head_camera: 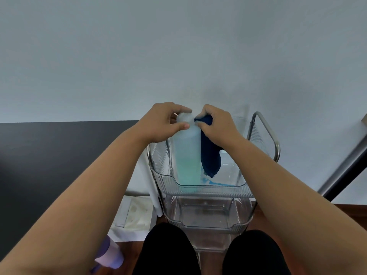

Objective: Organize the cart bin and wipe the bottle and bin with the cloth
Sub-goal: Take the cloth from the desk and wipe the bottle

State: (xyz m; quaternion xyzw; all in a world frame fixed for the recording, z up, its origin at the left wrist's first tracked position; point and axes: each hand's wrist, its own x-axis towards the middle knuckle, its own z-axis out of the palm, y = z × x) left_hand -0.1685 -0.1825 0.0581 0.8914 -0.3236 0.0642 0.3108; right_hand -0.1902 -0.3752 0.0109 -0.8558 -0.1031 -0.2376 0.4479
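Observation:
A tall translucent bottle (186,153) with pale blue-green liquid stands upright in the top clear bin (200,187) of a metal-framed cart. My left hand (160,122) grips the bottle's white top, thumb on its front. My right hand (216,124) pinches a dark blue cloth (210,157) against the bottle's upper right side. The rest of the cloth hangs down into the bin beside the bottle. Blue smears show on the bin's floor under the cloth.
A second clear bin (206,225) sits on the cart's lower tier. The cart's metal handle (272,135) rises at the right. A white tray-like object (137,213) lies on the floor at left, and a purple bottle (109,255) lies near my left knee. A wall stands close behind.

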